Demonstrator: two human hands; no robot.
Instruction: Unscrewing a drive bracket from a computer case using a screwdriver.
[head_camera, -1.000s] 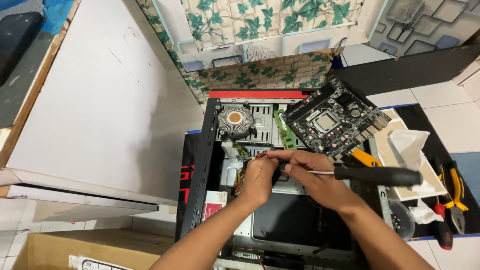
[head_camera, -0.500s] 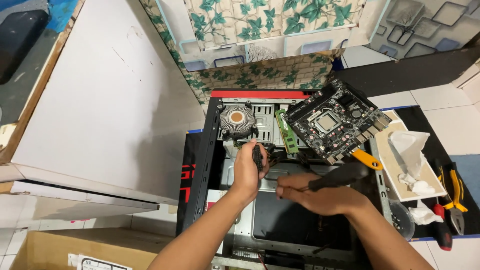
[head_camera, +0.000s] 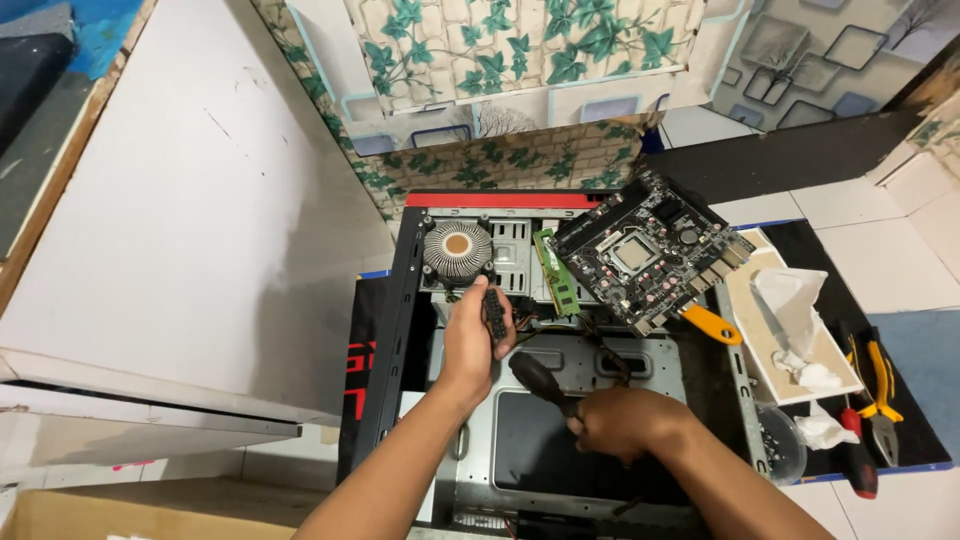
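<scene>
An open black computer case (head_camera: 395, 300) lies on its side in front of me. My left hand (head_camera: 472, 335) is inside it and grips a black cable connector (head_camera: 493, 310) just below a round heatsink fan (head_camera: 457, 250). Lower down, my right hand (head_camera: 622, 420) holds a black-handled screwdriver (head_camera: 535, 378) over the case's bare metal tray (head_camera: 560, 455), the handle pointing up and left. A black motherboard (head_camera: 640, 250) rests tilted on the case's top right edge, with a green memory stick (head_camera: 556, 272) beside it.
A white board (head_camera: 170, 220) leans at the left. To the right of the case lie a tray with crumpled tissue (head_camera: 795, 310), an orange-handled tool (head_camera: 712, 323), yellow-handled pliers (head_camera: 880, 385), a red-handled screwdriver (head_camera: 858, 460) and a small clear cup of screws (head_camera: 778, 440).
My hands have parted. The left hand has lifted the black connector toward the fan, and the right hand has drawn the screwdriver down and back, swinging its handle to the left.
</scene>
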